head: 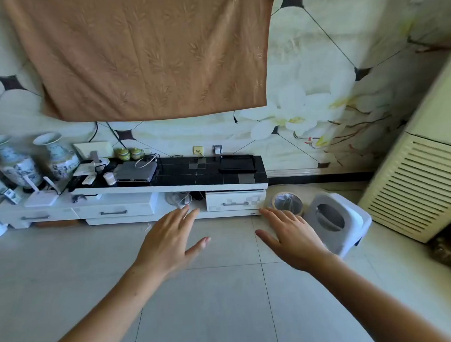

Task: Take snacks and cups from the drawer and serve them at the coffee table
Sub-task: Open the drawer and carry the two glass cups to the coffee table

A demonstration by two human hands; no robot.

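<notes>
A low white TV cabinet (168,188) with a black tiled top runs along the wall. Its right drawer (235,199) is shut, with a grey handle. Two more shut drawers (114,209) lie to the left. Clear glass cups (179,199) sit in the open niche between the drawers. My left hand (170,241) is stretched forward, palm down, fingers apart, holding nothing, its fingertips just below the niche in the view. My right hand (290,235) is likewise spread and empty, its fingertips below the right drawer's lower right corner. Snacks and the coffee table are out of sight.
A black tray (237,163) and a grey set-top box (137,171) lie on the cabinet top. Two blue-and-white vases (57,156) stand at the left. A small bin (287,200) and a white plastic stool (336,221) stand on the tiled floor right of the cabinet, a floor air conditioner (418,184) beyond.
</notes>
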